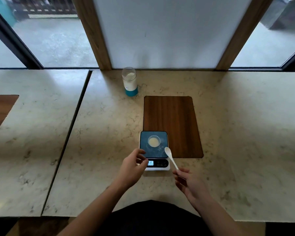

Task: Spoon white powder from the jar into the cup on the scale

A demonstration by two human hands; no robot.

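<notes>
A clear jar [129, 80] with a teal base stands open at the back of the table, white powder inside. A small clear cup [154, 141] holding white powder sits on the dark platform of a white digital scale [158, 152], whose display is lit. My right hand [188, 182] pinches the end of a white plastic spoon [171, 157]; its bowl hovers over the scale's right front corner, right of the cup. My left hand [134, 165] rests at the scale's left front corner, fingers curled and apart, holding nothing.
A dark wooden board [174, 120] is set into the marble table [245, 133] behind and right of the scale. A seam [70, 133] divides this table from another at left. Windows and a wooden-framed panel stand behind.
</notes>
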